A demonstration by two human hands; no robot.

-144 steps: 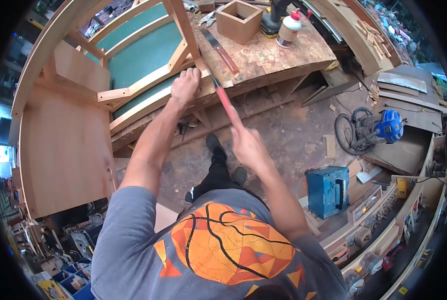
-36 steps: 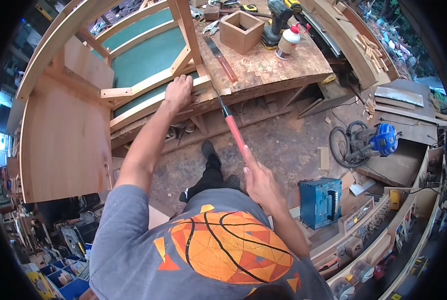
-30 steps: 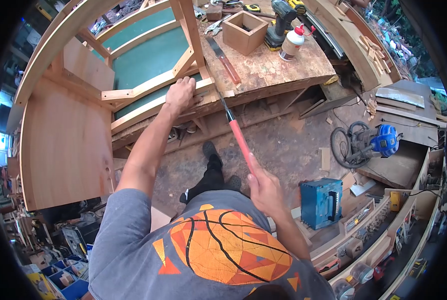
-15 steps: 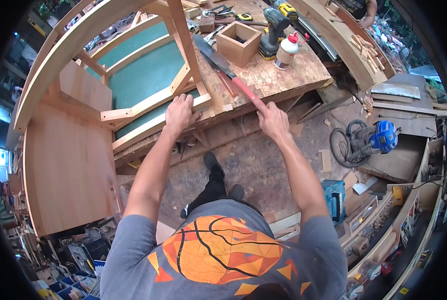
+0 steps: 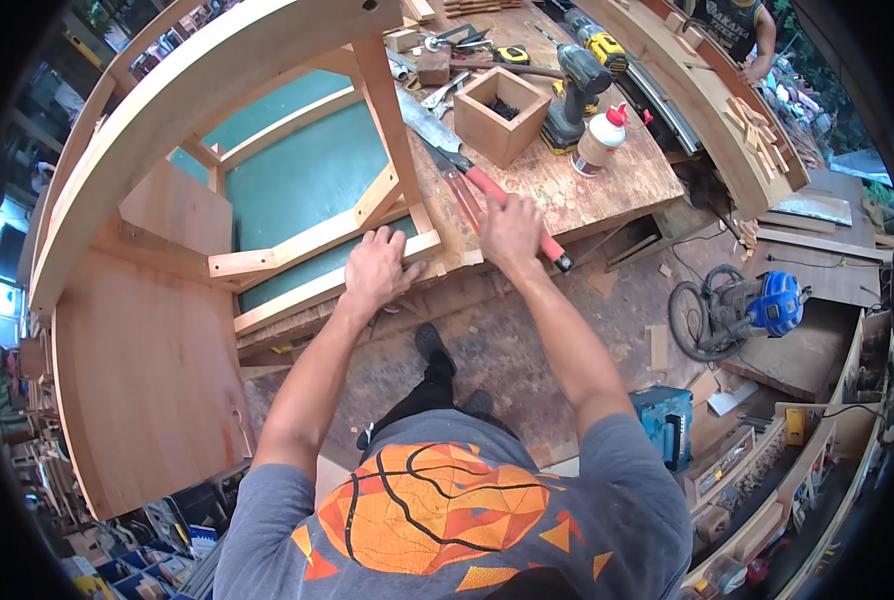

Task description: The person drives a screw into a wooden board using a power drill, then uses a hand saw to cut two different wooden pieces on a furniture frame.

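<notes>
Left hand (image 5: pixel 375 268): rests on the front rail (image 5: pixel 342 283) of the wooden frame (image 5: pixel 379 105), near the rail's right end, fingers a little spread and bent, thumb apart; it grips no tool. Right hand (image 5: pixel 510 230): closed over the handle of the red-handled tool (image 5: pixel 487 184), with the dark butt of the handle showing past it. The tool lies directly under the right hand and well apart from the left, slanting away over the workbench (image 5: pixel 637 185). Its blade (image 5: pixel 430 125) reaches toward the wooden box (image 5: pixel 502 118); it looks like a saw blade, though the teeth are too small to confirm.

A wooden-handled tool (image 5: pixel 461 196) lies beside the red handle, partly covered by the right hand. Beyond the right hand, a glue bottle (image 5: pixel 597 145) and a cordless drill (image 5: pixel 567 112) stand near the box. A blue vacuum (image 5: pixel 775 303) sits on the right. At upper right, another person's hand (image 5: pixel 757 68) is visible, well apart from both hands.
</notes>
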